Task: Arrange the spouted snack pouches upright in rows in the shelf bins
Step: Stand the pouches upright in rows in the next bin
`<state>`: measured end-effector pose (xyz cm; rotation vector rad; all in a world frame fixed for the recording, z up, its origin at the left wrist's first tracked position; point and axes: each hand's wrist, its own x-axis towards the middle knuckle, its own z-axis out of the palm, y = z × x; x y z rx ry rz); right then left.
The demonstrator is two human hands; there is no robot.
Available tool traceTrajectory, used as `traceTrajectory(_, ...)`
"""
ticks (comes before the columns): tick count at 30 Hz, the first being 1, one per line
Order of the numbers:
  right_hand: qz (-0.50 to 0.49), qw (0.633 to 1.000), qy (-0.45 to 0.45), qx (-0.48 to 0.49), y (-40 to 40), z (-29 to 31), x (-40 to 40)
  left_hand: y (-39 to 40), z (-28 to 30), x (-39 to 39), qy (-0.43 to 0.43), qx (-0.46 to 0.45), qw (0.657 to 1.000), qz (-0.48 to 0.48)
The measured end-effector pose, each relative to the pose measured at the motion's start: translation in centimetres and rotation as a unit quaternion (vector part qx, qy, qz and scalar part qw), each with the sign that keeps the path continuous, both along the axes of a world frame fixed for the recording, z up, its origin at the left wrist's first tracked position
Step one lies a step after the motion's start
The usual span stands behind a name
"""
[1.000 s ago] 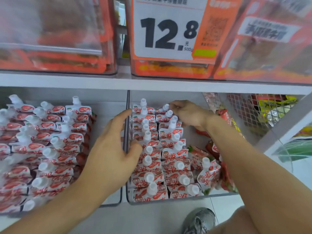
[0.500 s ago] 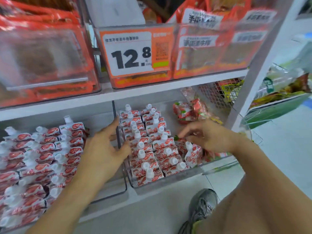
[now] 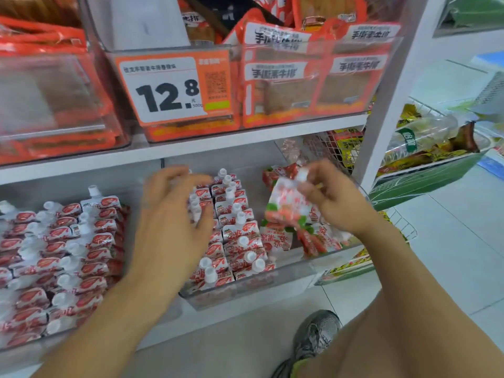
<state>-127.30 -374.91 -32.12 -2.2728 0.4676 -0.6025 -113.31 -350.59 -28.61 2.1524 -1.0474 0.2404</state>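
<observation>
Right hand point(image 3: 334, 204) is gripping a pouch point(image 3: 287, 205) by its spout, above the bin's point(image 3: 253, 285) loose pile. Left hand point(image 3: 174, 214), fingers spread wide, is resting w/ fingertips on upright pouch rows point(image 3: 234, 230).

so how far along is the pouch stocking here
Well along. The left bin looks full of upright rows, and the middle bin has two neat rows on its left side. In hand: the right hand holds one pouch lifted above the bin, while the left hand hovers over the rows. Left: the loose pile on the bin's right side needs standing up in rows.
</observation>
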Motion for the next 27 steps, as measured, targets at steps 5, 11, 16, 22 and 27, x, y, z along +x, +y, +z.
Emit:
traceTrajectory(5,-0.064,0.993,-0.093,-0.042,-1.3,-1.0,-0.4,-6.4,0.4,-1.5,0.059,0.132,0.973,-0.177)
traceTrajectory(11,-0.102,0.992,-0.010,-0.070,-1.3,-3.4,-0.9,-14.0,-1.0,1.3,0.073,0.317,0.914,-0.241)
traceTrajectory(16,-0.075,0.996,0.045,-0.004,-1.1,-3.6,-1.6,-17.2,-3.9,1.0,0.048,0.511,0.812,-0.276)
traceTrajectory(22,-0.048,0.993,0.105,0.026,-1.3,-3.1,-1.3,-17.1,-5.6,0.8,0.061,0.484,0.828,-0.278)
traceTrajectory(27,-0.085,0.991,0.097,0.021,-0.9,-2.5,-1.8,-17.1,-5.2,0.9,-0.014,0.481,0.840,-0.250)
